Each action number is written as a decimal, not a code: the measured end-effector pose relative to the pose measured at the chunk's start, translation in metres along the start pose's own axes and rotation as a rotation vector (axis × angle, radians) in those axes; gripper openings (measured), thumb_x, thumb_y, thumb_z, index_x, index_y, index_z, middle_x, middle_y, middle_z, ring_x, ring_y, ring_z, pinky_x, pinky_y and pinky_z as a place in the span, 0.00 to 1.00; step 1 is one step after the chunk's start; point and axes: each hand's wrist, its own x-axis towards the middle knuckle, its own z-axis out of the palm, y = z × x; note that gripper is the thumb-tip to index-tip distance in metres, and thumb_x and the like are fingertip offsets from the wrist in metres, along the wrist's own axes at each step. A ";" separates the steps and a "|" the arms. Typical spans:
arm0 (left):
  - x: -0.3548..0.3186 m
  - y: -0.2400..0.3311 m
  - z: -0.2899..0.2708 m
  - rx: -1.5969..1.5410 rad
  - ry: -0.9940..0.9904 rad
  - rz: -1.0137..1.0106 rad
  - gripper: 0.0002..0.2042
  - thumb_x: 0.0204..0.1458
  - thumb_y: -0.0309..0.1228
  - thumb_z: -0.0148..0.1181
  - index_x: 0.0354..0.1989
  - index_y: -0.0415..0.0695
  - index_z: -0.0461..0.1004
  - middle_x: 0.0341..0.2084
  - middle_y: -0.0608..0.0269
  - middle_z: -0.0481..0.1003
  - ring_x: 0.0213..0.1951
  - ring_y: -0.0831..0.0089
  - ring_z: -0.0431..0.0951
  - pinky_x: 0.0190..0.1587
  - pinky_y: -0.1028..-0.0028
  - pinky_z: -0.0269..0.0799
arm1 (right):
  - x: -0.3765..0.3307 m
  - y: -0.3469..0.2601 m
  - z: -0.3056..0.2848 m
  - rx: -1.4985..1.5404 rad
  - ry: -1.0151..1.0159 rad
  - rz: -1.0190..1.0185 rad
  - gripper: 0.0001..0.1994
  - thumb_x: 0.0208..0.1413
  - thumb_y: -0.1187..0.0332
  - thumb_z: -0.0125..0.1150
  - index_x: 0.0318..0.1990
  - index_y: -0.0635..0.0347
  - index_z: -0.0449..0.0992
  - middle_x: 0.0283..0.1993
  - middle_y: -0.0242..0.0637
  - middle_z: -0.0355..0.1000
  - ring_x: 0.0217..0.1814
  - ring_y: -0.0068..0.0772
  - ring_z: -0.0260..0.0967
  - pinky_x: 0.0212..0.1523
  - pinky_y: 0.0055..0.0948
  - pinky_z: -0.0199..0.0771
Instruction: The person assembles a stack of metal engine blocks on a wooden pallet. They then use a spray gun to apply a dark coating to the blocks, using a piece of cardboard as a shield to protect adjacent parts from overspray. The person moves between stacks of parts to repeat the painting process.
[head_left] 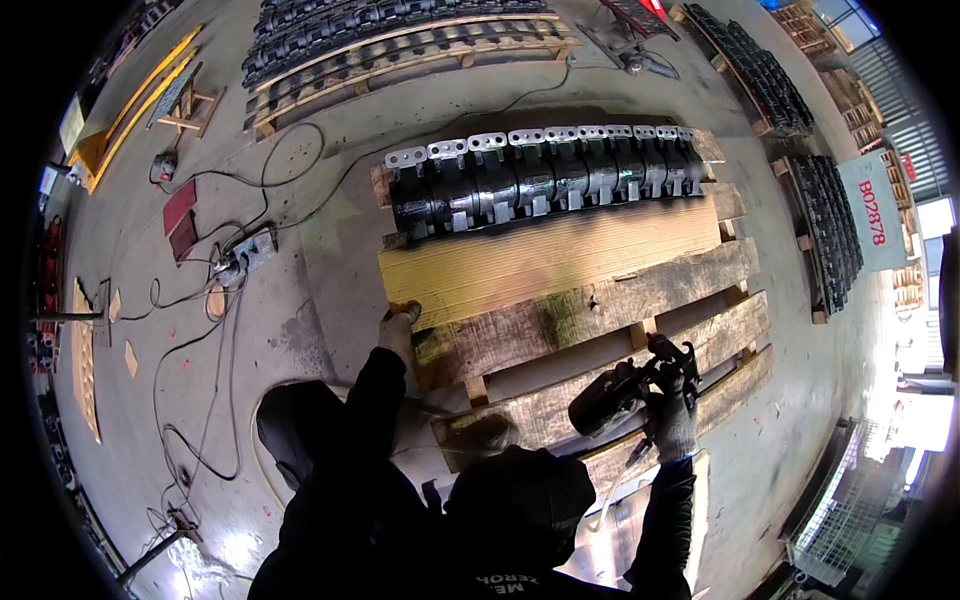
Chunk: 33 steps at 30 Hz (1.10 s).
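Observation:
My gloved left hand (pixel 398 328) is closed on the near left corner of a tan corrugated cardboard sheet (pixel 560 255). The sheet lies along the front of a row of glossy black cylindrical metal parts with flat, holed silver lugs (pixel 520 190). Both rest on a wooden pallet (pixel 590 315). On the right, my gloved right hand (pixel 673 425) is wrapped round a paint spray gun (pixel 625 392) with a dark cup, held over the pallet's near boards. A pale hose (pixel 612 495) runs down from the gun. The trigger finger cannot be made out.
More black parts (pixel 400 25) fill a pallet at the back, and others stand on pallets (pixel 820 230) at the right, beside a sign board (pixel 872 212). Cables (pixel 235 330) loop across the floor at the left, near a yellow frame (pixel 130 110). A wire cage (pixel 835 510) stands at lower right.

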 end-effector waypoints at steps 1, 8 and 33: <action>-0.001 -0.001 -0.002 0.014 0.001 0.017 0.12 0.57 0.24 0.59 0.50 0.41 0.75 0.42 0.63 0.77 0.40 0.68 0.78 0.41 0.67 0.78 | 0.005 -0.001 0.001 -0.006 -0.005 -0.007 0.28 0.59 0.37 0.55 0.52 0.50 0.73 0.33 0.32 0.77 0.17 0.16 0.61 0.14 0.17 0.54; 0.030 -0.019 -0.019 0.052 -0.072 0.084 0.12 0.60 0.27 0.57 0.52 0.43 0.73 0.44 0.63 0.76 0.43 0.66 0.78 0.42 0.64 0.78 | 0.034 -0.020 0.011 -0.117 -0.013 -0.299 0.21 0.65 0.46 0.53 0.47 0.56 0.75 0.31 0.27 0.75 0.20 0.13 0.62 0.18 0.16 0.56; 0.026 -0.012 -0.017 -0.003 -0.034 -0.061 0.18 0.59 0.28 0.56 0.58 0.49 0.68 0.50 0.62 0.73 0.49 0.64 0.74 0.43 0.58 0.80 | 0.192 -0.118 -0.050 -0.241 0.372 -0.443 0.20 0.64 0.52 0.59 0.50 0.62 0.76 0.42 0.28 0.76 0.42 0.21 0.69 0.45 0.26 0.70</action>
